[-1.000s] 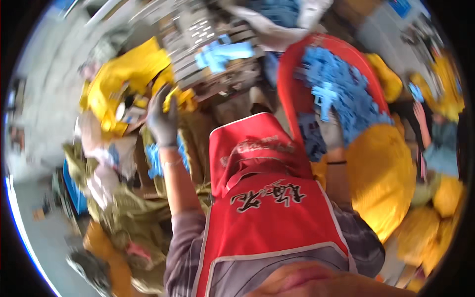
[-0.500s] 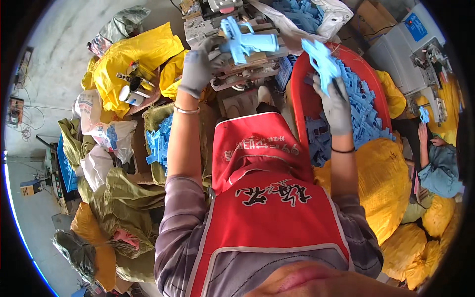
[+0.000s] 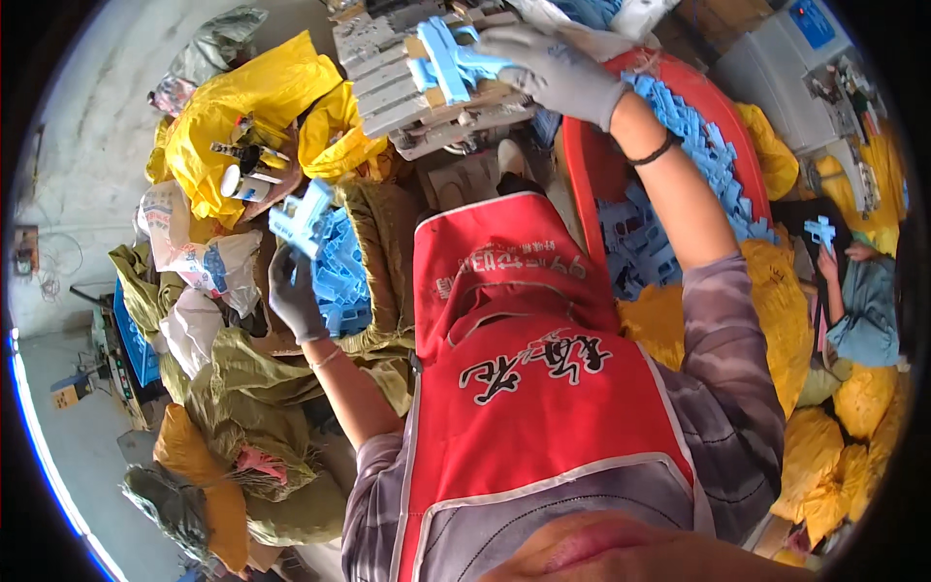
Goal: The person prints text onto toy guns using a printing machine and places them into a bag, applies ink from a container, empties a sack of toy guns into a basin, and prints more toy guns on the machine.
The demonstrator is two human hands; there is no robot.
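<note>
- The left hand point(image 3: 294, 296), in a grey glove, has its grip closed around a light blue plastic part point(image 3: 303, 215), held up just above an open olive sack of blue parts point(image 3: 341, 272) at the person's left.
- The right hand point(image 3: 555, 66), also gloved, reaches forward and rests over a second blue part point(image 3: 448, 60) lying on the grey metal fixture point(image 3: 417, 82) ahead; the fingers curl on it, but I cannot tell whether they clamp it or only press it down.
- A red tub point(image 3: 593, 175) heaped with more blue parts stands at the right, just beside the right forearm.
- Risk: the part in the left hand is pinched by its lower end only, so it could tip out of the gloved fingers and drop beside the sack's mouth instead of into it.
- Risk: the fixture has ridges and slots; a glove fingertip could catch there while the right hand bears on the part.
- Risk: the right forearm passes close over the tub's rim, and a sweep back could knock loose parts off the heap.
- Room: the person is hemmed in. Yellow bags point(image 3: 238, 107) and sacks crowd the left, the tub and more yellow bags the right, the fixture the front. Free space is mostly upward and over the lap.
- Another person point(image 3: 858, 291) sits at the far right, holding a blue part, well apart from both hands.
</note>
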